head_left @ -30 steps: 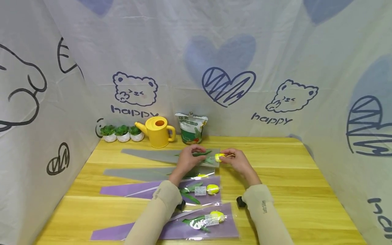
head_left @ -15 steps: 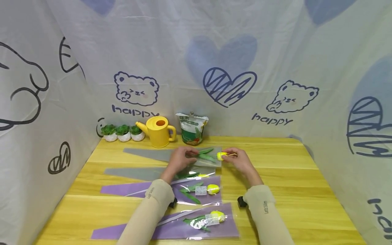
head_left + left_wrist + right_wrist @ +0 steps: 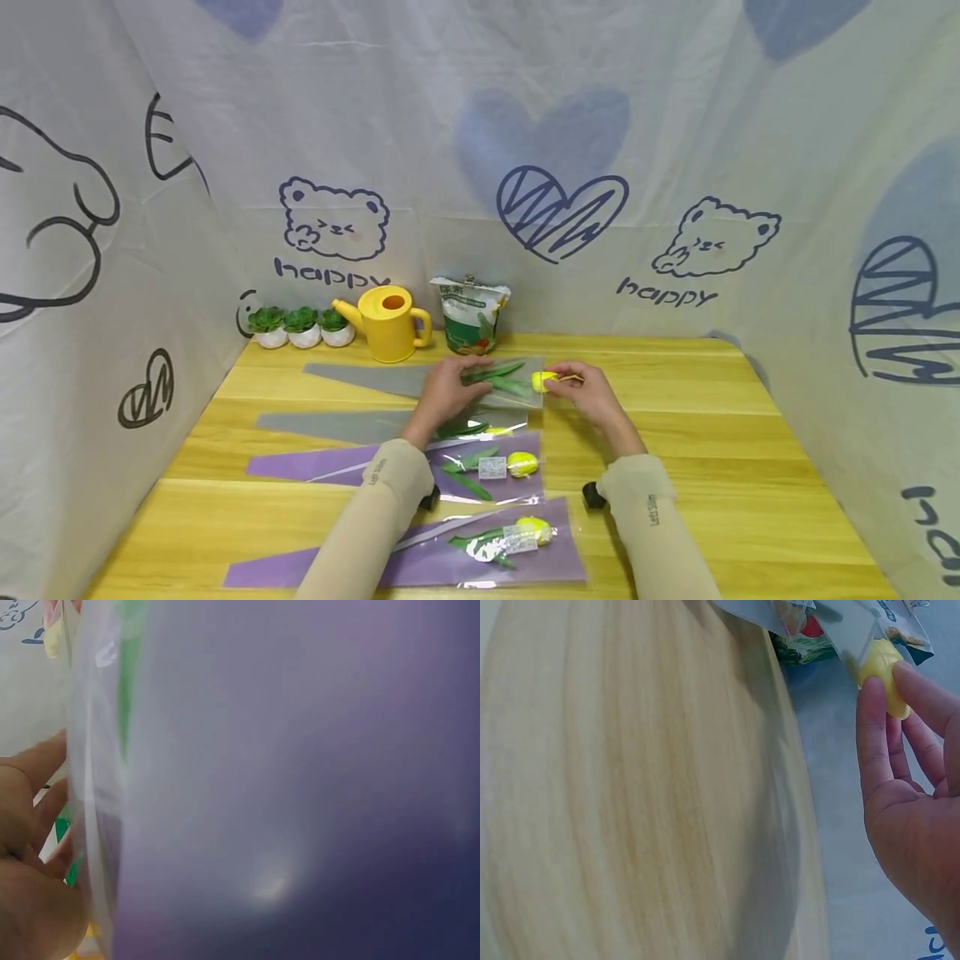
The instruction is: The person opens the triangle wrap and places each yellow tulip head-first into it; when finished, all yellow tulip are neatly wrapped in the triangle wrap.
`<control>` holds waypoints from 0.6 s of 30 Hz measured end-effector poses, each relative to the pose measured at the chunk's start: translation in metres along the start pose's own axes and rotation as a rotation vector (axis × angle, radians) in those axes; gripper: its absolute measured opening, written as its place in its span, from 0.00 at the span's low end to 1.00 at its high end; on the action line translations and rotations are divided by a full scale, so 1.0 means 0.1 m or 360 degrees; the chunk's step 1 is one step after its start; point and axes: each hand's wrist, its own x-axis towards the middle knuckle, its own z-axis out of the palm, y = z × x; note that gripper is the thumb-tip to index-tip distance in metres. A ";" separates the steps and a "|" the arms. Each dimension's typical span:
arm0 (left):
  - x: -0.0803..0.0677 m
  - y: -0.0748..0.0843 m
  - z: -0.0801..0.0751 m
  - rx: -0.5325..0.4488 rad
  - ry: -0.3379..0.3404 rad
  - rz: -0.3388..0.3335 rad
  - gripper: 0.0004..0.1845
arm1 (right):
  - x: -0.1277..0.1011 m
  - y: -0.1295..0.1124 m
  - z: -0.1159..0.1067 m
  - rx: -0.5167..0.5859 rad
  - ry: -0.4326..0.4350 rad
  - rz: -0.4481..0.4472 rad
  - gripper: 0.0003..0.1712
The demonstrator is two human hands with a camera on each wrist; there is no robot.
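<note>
A yellow artificial tulip (image 3: pixel 542 382) with green leaves (image 3: pixel 504 369) lies mostly inside a grey flower sleeve (image 3: pixel 367 377) in the head view. Its bloom sits at the sleeve's wide right-hand end. My right hand (image 3: pixel 588 396) pinches the bloom between thumb and fingertips, as the right wrist view also shows with the yellow petals (image 3: pixel 883 671). My left hand (image 3: pixel 448 390) holds the sleeve beside the leaves, thumb and fingers at its two edges. In the left wrist view, purple film (image 3: pixel 300 765) covers most of the picture.
Below lie another grey sleeve (image 3: pixel 322 425) and two purple sleeves (image 3: pixel 315 467), each with a yellow tulip. Behind stand a yellow watering can (image 3: pixel 390 329), a green-and-white bag (image 3: pixel 471 317) and several potted succulents (image 3: pixel 302 327). White curtains surround the wooden table (image 3: pixel 720 433).
My left hand slid left along the sleeve, then slightly back right, baring more of the leaves to view. The sleeve and tulip shifted a little right; my right hand kept its pinch.
</note>
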 end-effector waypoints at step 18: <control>0.01 0.01 0.06 -0.0123 -0.0048 0.0025 0.13 | -0.04 0.03 0.00 0.0050 -0.0003 -0.0007 0.19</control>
